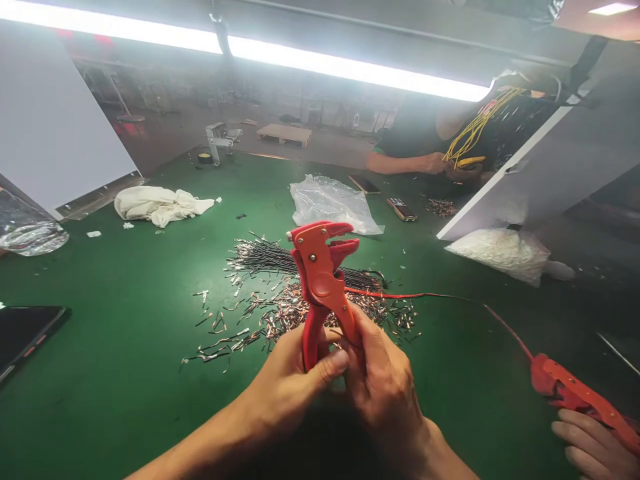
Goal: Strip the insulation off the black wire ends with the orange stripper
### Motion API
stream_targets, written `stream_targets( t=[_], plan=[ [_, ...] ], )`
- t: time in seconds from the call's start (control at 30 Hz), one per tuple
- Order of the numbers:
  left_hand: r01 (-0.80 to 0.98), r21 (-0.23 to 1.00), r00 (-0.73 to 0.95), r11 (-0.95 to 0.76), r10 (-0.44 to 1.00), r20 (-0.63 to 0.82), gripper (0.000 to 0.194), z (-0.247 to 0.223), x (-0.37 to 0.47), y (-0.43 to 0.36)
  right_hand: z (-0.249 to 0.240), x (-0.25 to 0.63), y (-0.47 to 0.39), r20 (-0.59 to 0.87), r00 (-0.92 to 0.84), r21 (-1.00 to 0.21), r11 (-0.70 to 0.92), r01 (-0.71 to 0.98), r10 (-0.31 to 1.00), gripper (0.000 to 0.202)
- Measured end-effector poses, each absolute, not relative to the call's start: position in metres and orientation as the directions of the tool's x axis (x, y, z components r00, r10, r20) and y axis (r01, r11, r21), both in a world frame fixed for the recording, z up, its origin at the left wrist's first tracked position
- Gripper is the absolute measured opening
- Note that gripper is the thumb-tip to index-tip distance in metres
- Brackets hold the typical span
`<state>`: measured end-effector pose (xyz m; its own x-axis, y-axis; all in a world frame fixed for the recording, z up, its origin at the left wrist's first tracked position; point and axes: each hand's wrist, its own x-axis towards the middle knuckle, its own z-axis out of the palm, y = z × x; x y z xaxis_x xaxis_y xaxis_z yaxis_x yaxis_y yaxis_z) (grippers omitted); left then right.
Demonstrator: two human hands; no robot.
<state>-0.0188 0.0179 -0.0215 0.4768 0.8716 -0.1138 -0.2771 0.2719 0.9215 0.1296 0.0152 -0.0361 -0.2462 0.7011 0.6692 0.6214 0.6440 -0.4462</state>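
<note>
In front of me my left hand (pixel 300 373) and my right hand (pixel 387 373) both grip a red wire stripper (pixel 320 267). My left fingers close round its left handle, my right round the other. Its jaws point up and to the right, apart, with no wire visible between them. Behind the tool lies a bundle of black wires (pixel 265 259) with silvery ends. Short stripped wire scraps (pixel 285 320) are heaped just beyond my hands. A thin red cord (pixel 410 295) leads right from behind the stripper.
At lower right another person's hand (pixel 595 440) holds a second red stripper (pixel 575 387). A co-worker's hand (pixel 433 163) across the table holds yellow wires (pixel 467 137). Around lie a clear plastic bag (pixel 330 200), a white cloth (pixel 155 203), phones and a filled bag (pixel 500 253).
</note>
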Motion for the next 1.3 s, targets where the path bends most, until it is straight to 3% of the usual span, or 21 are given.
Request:
stream_targets(
  t=[0.2, 0.4, 0.5, 0.7, 0.87, 1.1, 1.2, 1.3],
  plan=[
    [-0.187, 0.878, 0.627, 0.441, 0.742, -0.239, 0.04, -0.029, -0.026, 0.017, -0.03, 0.139, 0.015, 0.677, -0.361, -0.309, 0.693, 0.652, 0.641, 0.055],
    [-0.045, 0.964, 0.527, 0.263, 0.826, -0.201, 0.048, -0.038, -0.031, 0.024, -0.035, 0.145, 0.016, 0.651, -0.368, -0.312, 0.676, 0.667, 0.664, 0.053],
    [-0.111, 0.979, 0.408, 0.169, 0.906, -0.11, 0.046, -0.035, -0.026, 0.028, -0.04, 0.141, 0.012, 0.626, -0.4, -0.323, 0.69, 0.648, 0.669, 0.049],
    [-0.311, 0.944, 0.26, 0.111, 0.965, -0.028, 0.042, -0.032, -0.019, 0.021, -0.042, 0.127, 0.007, 0.613, -0.332, -0.454, 0.663, 0.595, 0.717, 0.042],
    [-0.436, 0.88, 0.366, 0.187, 0.93, -0.016, 0.051, -0.034, -0.018, 0.019, -0.044, 0.12, 0.006, 0.644, -0.232, -0.497, 0.629, 0.598, 0.729, 0.044],
    [-0.485, 0.806, 0.388, 0.339, 0.91, -0.149, 0.027, -0.026, -0.024, 0.024, -0.039, 0.131, 0.002, 0.475, -0.217, -0.664, 0.509, 0.548, 0.853, 0.053],
    [-0.531, 0.74, 0.442, 0.412, 0.88, -0.172, 0.038, -0.024, -0.028, 0.024, -0.034, 0.138, 0.002, 0.441, -0.114, -0.735, 0.432, 0.523, 0.89, 0.042],
    [-0.485, 0.77, 0.449, 0.413, 0.874, -0.186, 0.046, -0.029, -0.028, 0.025, -0.032, 0.138, 0.003, 0.4, -0.195, -0.784, 0.445, 0.433, 0.895, 0.041]
  ],
)
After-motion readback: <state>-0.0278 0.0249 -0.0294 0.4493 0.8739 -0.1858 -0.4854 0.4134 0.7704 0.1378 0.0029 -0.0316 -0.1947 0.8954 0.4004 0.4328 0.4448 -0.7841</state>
